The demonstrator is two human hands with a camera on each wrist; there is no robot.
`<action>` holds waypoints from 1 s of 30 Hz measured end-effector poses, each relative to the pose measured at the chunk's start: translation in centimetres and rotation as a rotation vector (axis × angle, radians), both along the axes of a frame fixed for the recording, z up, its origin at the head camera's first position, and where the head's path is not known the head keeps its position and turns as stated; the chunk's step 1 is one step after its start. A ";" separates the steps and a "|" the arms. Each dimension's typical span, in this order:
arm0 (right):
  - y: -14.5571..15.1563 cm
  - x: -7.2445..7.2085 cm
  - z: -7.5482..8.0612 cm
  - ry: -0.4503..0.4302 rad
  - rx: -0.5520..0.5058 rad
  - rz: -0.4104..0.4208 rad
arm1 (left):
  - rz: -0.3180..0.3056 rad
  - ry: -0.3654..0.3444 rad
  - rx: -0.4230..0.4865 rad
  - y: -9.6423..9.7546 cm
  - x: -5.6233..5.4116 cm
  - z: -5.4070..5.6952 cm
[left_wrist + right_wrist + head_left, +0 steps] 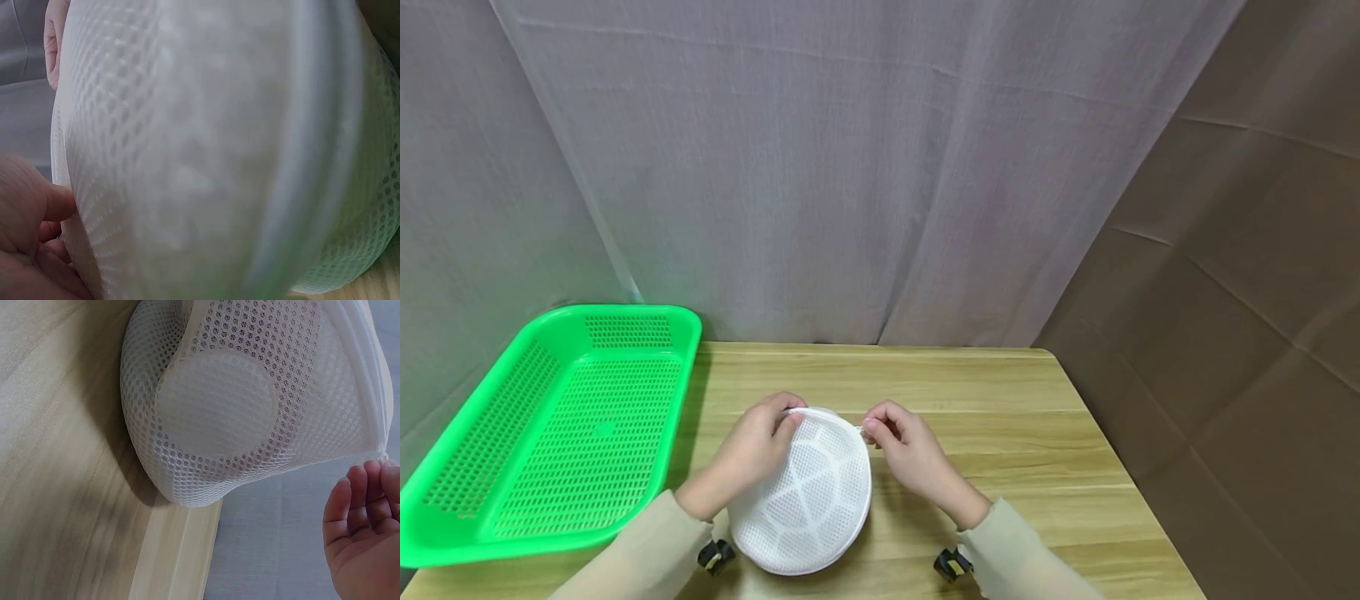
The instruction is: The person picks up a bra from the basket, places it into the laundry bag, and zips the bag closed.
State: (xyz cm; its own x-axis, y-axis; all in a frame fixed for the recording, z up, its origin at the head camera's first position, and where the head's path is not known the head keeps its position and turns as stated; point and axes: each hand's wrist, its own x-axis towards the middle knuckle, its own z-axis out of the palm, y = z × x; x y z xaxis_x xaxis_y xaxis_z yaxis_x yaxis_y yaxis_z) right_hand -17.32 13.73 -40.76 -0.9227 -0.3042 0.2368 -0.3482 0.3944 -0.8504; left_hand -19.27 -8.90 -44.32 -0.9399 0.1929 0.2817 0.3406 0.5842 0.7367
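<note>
A white mesh laundry bag (805, 500), round with a ribbed top panel, stands on the wooden table in front of me. My left hand (758, 442) grips its upper left rim, thumb on the top panel and fingers behind. At the upper right edge, my right hand (910, 446) pinches the small zipper pull (382, 454) between thumb and fingertips. In the right wrist view, the zipper band (365, 369) runs along the bag's rim to that pull, and a paler round patch (215, 403) shows on the mesh side. The left wrist view is mostly filled by blurred mesh (181, 150).
A large green plastic basket (688, 383) with perforated walls and floor stands on the left of the table (1000, 417). Grey cloth (820, 167) hangs behind the table, and brown cloth (1240, 292) hangs along the right side. A black strap device sits by each wrist.
</note>
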 end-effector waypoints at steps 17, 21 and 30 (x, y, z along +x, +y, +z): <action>0.1 0.0 -0.4 0.001 0.022 -0.004 | 0.045 -0.018 0.028 -1.1 -0.6 -0.8; 0.2 0.0 -0.4 -0.002 0.021 -0.001 | 0.052 -0.026 0.037 -1.3 -0.8 -0.8; 0.3 -0.1 -0.6 -0.011 0.023 0.015 | 0.061 0.003 0.043 -1.5 -0.7 -0.7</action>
State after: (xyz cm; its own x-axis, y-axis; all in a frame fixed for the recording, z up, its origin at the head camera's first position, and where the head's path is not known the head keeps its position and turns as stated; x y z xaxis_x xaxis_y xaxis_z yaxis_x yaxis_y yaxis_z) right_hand -17.42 13.99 -41.32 -0.9205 -0.3237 0.2191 -0.3448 0.4085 -0.8451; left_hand -20.01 -10.39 -45.01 -0.9488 0.1227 0.2909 0.3072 0.5716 0.7608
